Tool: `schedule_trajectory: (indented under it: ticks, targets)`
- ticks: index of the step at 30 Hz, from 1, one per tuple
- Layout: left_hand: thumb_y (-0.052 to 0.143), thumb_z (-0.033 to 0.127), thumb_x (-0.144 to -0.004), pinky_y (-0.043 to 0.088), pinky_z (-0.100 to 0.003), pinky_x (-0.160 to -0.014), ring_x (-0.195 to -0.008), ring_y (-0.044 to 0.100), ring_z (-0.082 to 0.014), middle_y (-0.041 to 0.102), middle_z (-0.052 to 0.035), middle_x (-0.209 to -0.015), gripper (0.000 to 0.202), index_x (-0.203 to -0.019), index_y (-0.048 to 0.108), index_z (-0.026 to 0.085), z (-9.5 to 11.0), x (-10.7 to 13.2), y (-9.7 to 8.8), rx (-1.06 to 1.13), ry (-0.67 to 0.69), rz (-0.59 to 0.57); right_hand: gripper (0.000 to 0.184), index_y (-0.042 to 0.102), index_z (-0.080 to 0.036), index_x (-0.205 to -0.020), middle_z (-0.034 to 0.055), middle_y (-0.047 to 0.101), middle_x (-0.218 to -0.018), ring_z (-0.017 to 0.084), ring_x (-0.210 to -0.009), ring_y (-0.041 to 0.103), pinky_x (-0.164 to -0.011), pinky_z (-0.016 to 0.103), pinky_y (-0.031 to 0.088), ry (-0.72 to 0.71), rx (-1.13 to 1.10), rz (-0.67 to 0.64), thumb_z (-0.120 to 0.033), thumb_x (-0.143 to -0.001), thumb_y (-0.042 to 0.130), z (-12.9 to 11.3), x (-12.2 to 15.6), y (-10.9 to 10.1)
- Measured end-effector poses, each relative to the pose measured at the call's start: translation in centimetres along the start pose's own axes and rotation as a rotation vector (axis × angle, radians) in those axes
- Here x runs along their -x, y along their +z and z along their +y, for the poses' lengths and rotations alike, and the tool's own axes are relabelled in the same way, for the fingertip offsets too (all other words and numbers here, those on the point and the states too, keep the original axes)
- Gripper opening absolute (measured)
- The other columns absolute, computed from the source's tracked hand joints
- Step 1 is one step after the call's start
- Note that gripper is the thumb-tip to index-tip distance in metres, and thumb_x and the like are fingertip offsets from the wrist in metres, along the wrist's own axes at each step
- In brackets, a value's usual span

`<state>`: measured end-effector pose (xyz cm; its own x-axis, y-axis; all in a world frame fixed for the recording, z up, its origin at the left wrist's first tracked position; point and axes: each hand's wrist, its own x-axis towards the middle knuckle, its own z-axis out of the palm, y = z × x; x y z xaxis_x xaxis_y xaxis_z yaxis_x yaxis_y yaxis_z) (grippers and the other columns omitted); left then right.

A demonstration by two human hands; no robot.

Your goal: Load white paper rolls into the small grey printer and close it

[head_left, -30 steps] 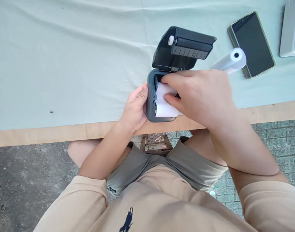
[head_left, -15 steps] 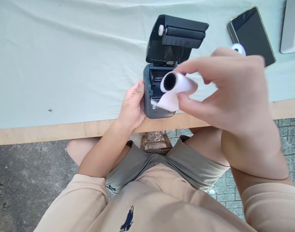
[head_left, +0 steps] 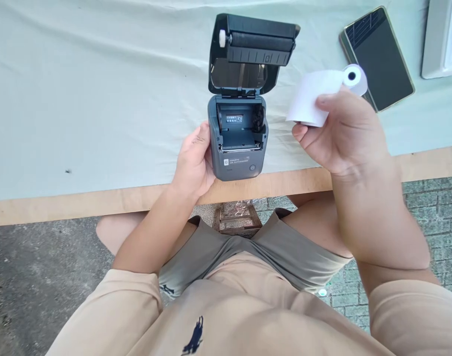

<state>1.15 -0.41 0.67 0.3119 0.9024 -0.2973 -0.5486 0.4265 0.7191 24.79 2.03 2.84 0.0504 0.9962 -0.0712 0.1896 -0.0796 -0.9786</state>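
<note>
A small dark grey label printer (head_left: 236, 148) stands at the table's near edge with its lid (head_left: 248, 49) flipped up and its paper bay bare. My left hand (head_left: 192, 160) grips the printer's left side, thumb against the casing. To the right of the printer my right hand (head_left: 340, 136) is raised, thumb and fingers closed on a thin white paper roll (head_left: 307, 99). Just behind that roll lies a second, fuller white roll (head_left: 354, 76), partly hidden by the held one.
A pale green cloth (head_left: 100, 99) covers the wooden table (head_left: 81, 202). A dark phone (head_left: 376, 59) lies at the back right, with a white device (head_left: 443, 39) beyond it at the frame edge. My lap and a paved floor show below the table edge.
My right hand lifted the white paper roll out of the printer's bay and carried it to the right. The bay now shows bare. My left hand stayed on the printer.
</note>
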Motion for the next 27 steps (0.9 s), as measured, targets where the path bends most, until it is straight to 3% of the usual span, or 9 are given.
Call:
schedule_trajectory:
  ticks: [3,8,16,19,22,27]
  targets:
    - [0.049,0.050,-0.093,0.051,-0.042,-0.109,-0.130,0.058,-0.0265,0.070,-0.0049,-0.124,0.031,-0.095,0.066,0.023,-0.1,-0.1,-0.1,-0.016,-0.015,0.034,0.041,0.052,-0.030,-0.099,0.0015,0.060,-0.093,0.015,-0.074,0.058,-0.049,0.027,0.046,0.158,-0.225,-0.005,-0.036,-0.063,0.070,1.1,-0.3,0.5]
    - [0.045,0.046,-0.095,0.051,-0.048,-0.109,-0.127,0.060,-0.0289,0.070,-0.0087,-0.124,0.033,-0.097,0.066,0.020,-0.1,-0.2,-0.3,-0.008,-0.014,0.020,0.047,0.046,-0.030,-0.100,-0.0031,0.051,-0.087,0.011,-0.068,0.052,-0.048,0.024,0.044,0.153,-0.219,-0.021,-0.034,-0.064,0.075,1.5,-0.4,0.7]
    - [0.042,0.045,-0.097,0.050,-0.046,-0.113,-0.130,0.059,-0.0267,0.070,-0.0061,-0.126,0.034,-0.097,0.067,0.022,0.0,-0.1,0.0,-0.007,0.006,-0.022,0.038,0.041,-0.029,-0.100,-0.0014,0.050,-0.086,0.013,-0.075,0.053,-0.062,0.028,0.046,-0.074,0.073,0.013,-0.047,-0.080,0.067,1.5,-0.4,1.6]
    - [0.038,0.042,-0.098,0.046,-0.050,-0.116,-0.131,0.058,-0.0282,0.067,-0.0091,-0.131,0.037,-0.104,0.065,0.018,0.1,-0.1,0.2,0.006,0.011,-0.042,0.038,0.043,-0.027,-0.097,-0.0033,0.045,-0.078,0.011,-0.068,0.044,-0.062,0.028,0.039,-0.182,0.157,0.073,-0.038,-0.074,0.072,0.4,-0.2,2.0]
    - [0.041,0.045,-0.097,0.043,-0.054,-0.117,-0.133,0.056,-0.0302,0.065,-0.0105,-0.135,0.037,-0.107,0.063,0.017,0.1,0.0,0.1,0.009,-0.001,-0.031,0.037,0.047,-0.025,-0.088,-0.0015,0.050,-0.081,0.012,-0.072,0.045,-0.060,0.027,0.033,-0.192,0.224,0.122,-0.026,-0.065,0.076,-0.6,0.0,2.1]
    - [0.046,0.047,-0.095,0.051,-0.047,-0.111,-0.131,0.058,-0.0286,0.070,-0.0060,-0.126,0.033,-0.098,0.067,0.022,-0.1,0.0,-0.2,-0.026,-0.013,0.016,0.033,0.053,-0.024,-0.087,0.0012,0.062,-0.091,0.016,-0.083,0.055,-0.068,0.030,0.038,-0.255,0.569,0.213,-0.012,-0.064,0.072,-1.1,-0.4,2.0]
